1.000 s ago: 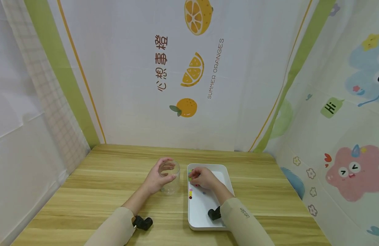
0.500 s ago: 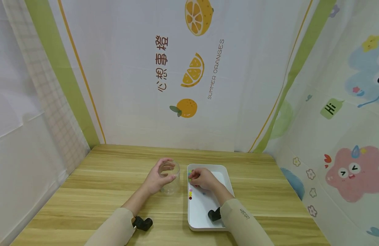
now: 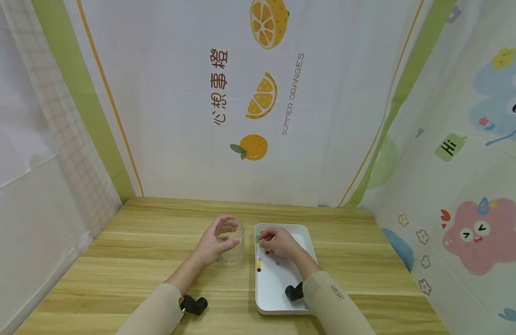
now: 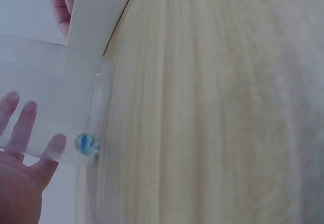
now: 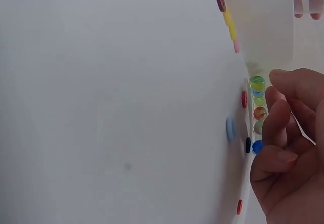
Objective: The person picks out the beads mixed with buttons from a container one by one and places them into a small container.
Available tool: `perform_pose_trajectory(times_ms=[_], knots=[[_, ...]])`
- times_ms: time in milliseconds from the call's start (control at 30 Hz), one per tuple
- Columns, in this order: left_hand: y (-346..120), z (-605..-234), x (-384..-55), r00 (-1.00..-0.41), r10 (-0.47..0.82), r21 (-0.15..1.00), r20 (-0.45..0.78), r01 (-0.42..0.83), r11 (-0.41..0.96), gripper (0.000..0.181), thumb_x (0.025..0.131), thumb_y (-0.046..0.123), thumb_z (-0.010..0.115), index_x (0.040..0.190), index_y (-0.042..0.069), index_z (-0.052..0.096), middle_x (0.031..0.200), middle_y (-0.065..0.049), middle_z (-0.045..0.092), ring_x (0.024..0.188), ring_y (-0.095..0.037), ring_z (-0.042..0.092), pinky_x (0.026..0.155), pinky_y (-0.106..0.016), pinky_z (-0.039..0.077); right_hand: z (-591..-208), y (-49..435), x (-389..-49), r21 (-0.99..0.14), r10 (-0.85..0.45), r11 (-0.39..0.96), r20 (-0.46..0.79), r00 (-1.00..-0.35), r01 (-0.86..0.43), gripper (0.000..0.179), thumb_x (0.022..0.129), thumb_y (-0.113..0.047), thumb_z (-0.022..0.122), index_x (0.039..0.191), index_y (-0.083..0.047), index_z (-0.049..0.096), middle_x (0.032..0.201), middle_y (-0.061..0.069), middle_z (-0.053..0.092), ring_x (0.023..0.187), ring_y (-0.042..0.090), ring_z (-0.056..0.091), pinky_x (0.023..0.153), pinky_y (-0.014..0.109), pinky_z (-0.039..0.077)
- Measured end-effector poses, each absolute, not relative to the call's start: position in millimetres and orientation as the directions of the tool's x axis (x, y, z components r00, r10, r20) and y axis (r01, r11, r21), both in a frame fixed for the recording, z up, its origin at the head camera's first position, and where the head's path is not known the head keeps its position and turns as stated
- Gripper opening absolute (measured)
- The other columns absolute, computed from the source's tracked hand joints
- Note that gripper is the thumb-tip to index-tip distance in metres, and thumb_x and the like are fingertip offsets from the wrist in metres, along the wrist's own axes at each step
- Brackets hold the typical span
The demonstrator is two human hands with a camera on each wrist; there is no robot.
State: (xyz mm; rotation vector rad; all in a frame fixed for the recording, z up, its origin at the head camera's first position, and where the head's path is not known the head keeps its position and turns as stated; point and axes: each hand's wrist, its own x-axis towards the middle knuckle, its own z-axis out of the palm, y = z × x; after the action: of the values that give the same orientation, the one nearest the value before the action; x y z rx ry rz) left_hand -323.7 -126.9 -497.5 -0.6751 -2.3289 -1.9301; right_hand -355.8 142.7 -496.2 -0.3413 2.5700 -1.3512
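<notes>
My left hand [image 3: 215, 242] grips a clear jar [image 3: 234, 256] that stands upright on the wooden table. Low in the jar, the left wrist view shows a glass marble [image 4: 85, 144] with a blue swirl. My right hand [image 3: 279, 243] is over the left side of a white tray [image 3: 283, 288], its fingers bent and the tips close together. Just beyond those fingertips several marbles [image 5: 257, 83] line the tray's wall. I cannot tell whether the right fingers pinch one. Flat round buttons lie nearby: a red button [image 5: 244, 99] and a light blue button [image 5: 231, 129].
Along the tray's left wall lie a dark red button [image 3: 259, 270], yellow buttons [image 3: 259, 264] and a pink button [image 3: 259, 259]. The wooden table [image 3: 157, 260] reaches back to a hanging cloth [image 3: 178, 153] printed with oranges. A patterned cloth [image 3: 454, 177] closes the right side.
My right hand has shifted slightly to the right over the tray, uncovering more of a red button below it. My left hand and the jar have stayed in place.
</notes>
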Motion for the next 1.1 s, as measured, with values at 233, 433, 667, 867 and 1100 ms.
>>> perform_pose_trajectory(times_ms=[233, 433, 667, 867, 1100], knots=[[-126, -497, -323, -0.909, 0.302, 0.932, 0.288, 0.338, 0.130, 0.067, 0.096, 0.015, 0.079, 0.155, 0.012, 0.047, 0.150, -0.026, 0.060, 0.141, -0.051, 0.058, 0.115, -0.064, 0.050, -496, 150, -355, -0.837, -0.285, 0.537, -0.058, -0.957, -0.109, 0.014, 0.099, -0.012, 0.078, 0.113, -0.011, 0.078, 0.096, 0.002, 0.069, 0.074, 0.014, 0.060, 0.067, 0.026, 0.053], [-126, -497, -323, -0.907, 0.303, 0.930, 0.291, 0.343, 0.134, 0.067, 0.097, 0.015, 0.079, 0.155, 0.011, 0.047, 0.151, -0.027, 0.060, 0.141, -0.052, 0.057, 0.116, -0.064, 0.050, -494, 158, -353, -0.851, -0.255, 0.513, -0.030, -0.967, -0.109, 0.018, 0.100, -0.016, 0.078, 0.116, -0.011, 0.080, 0.102, 0.003, 0.072, 0.077, 0.014, 0.063, 0.069, 0.026, 0.054], [-127, -498, -323, -0.907, 0.303, 0.929, 0.294, 0.346, 0.133, 0.066, 0.097, 0.014, 0.079, 0.155, 0.011, 0.047, 0.150, -0.027, 0.060, 0.140, -0.051, 0.058, 0.111, -0.059, 0.054, -493, 166, -354, -0.881, -0.210, 0.467, -0.024, -0.977, -0.079, 0.018, 0.102, -0.016, 0.077, 0.118, -0.009, 0.079, 0.109, 0.006, 0.075, 0.079, 0.017, 0.064, 0.071, 0.028, 0.054], [-127, -498, -323, -0.908, 0.303, 0.931, 0.288, 0.339, 0.133, 0.066, 0.098, 0.014, 0.079, 0.155, 0.013, 0.047, 0.151, -0.027, 0.059, 0.140, -0.050, 0.058, 0.112, -0.059, 0.054, -492, 171, -352, -0.909, -0.187, 0.412, -0.009, -0.982, -0.070, 0.023, 0.103, -0.018, 0.077, 0.123, -0.006, 0.077, 0.107, 0.006, 0.073, 0.076, 0.018, 0.060, 0.065, 0.026, 0.049], [-127, -498, -324, -0.905, 0.301, 0.928, 0.301, 0.350, 0.126, 0.066, 0.098, 0.012, 0.079, 0.155, 0.011, 0.047, 0.150, -0.025, 0.061, 0.139, -0.049, 0.059, 0.108, -0.050, 0.055, -491, 173, -351, -0.930, -0.151, 0.364, 0.001, -0.988, -0.056, 0.020, 0.103, -0.021, 0.077, 0.121, -0.012, 0.077, 0.104, 0.003, 0.071, 0.074, 0.016, 0.059, 0.057, 0.024, 0.042]])
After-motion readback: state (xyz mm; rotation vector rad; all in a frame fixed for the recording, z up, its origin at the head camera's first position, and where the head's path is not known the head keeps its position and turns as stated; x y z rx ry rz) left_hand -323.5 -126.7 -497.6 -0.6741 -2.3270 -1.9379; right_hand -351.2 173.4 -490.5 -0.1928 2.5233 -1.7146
